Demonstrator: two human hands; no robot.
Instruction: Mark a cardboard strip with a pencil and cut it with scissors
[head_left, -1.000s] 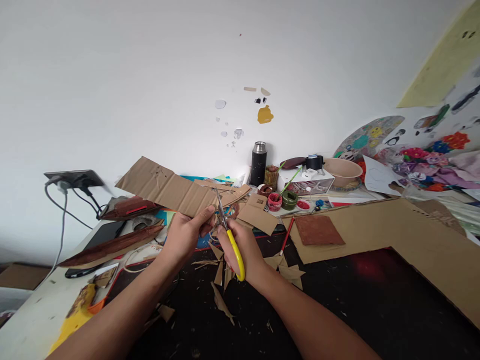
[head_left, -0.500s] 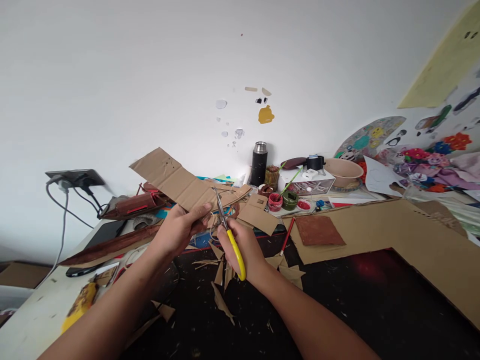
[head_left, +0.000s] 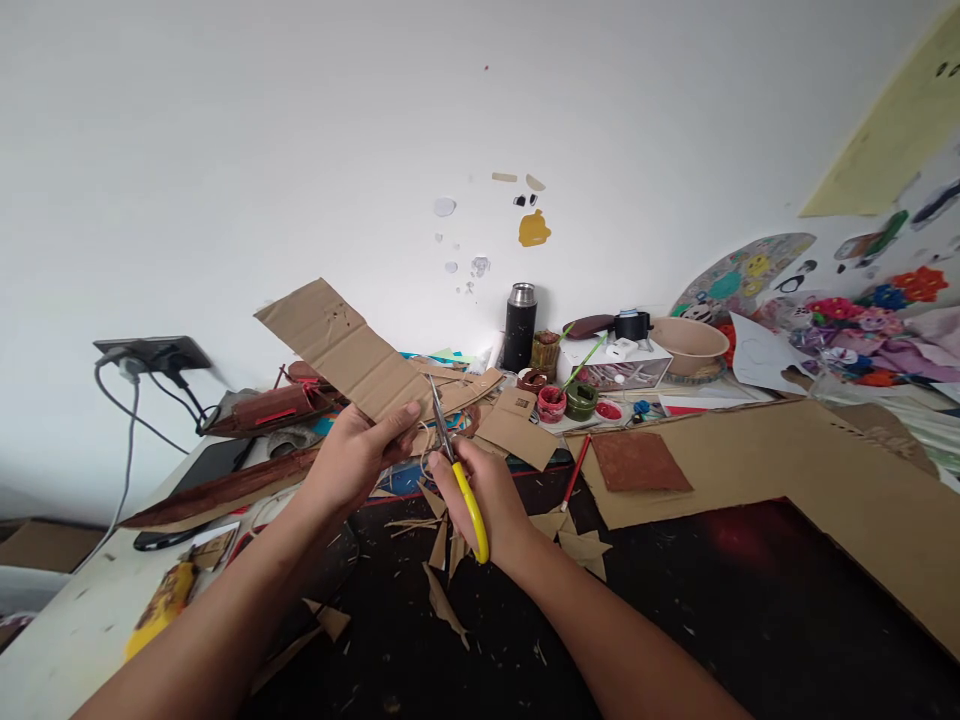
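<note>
My left hand (head_left: 358, 462) grips the near end of a long strip of brown corrugated cardboard (head_left: 337, 345), which rises up and to the left above the desk. My right hand (head_left: 487, 500) is closed round the yellow handles of a pair of scissors (head_left: 454, 462). The metal blades point up and meet the strip's edge just right of my left thumb. Several pointed cardboard offcuts (head_left: 442, 560) lie on the black mat below both hands.
A large L-shaped cardboard sheet (head_left: 810, 470) covers the right of the desk, with a brown painted square (head_left: 637, 460) on it. Paint pots (head_left: 564, 402), a black flask (head_left: 517, 328), a bowl (head_left: 686, 343) and a red pencil (head_left: 576, 470) stand behind. Left are brown painted pieces (head_left: 225, 490), a wall socket with cables (head_left: 150, 356).
My left hand has tilted the cardboard strip so its far end rises higher and swings right. The scissors and my right hand have stayed almost in place at the strip's edge.
</note>
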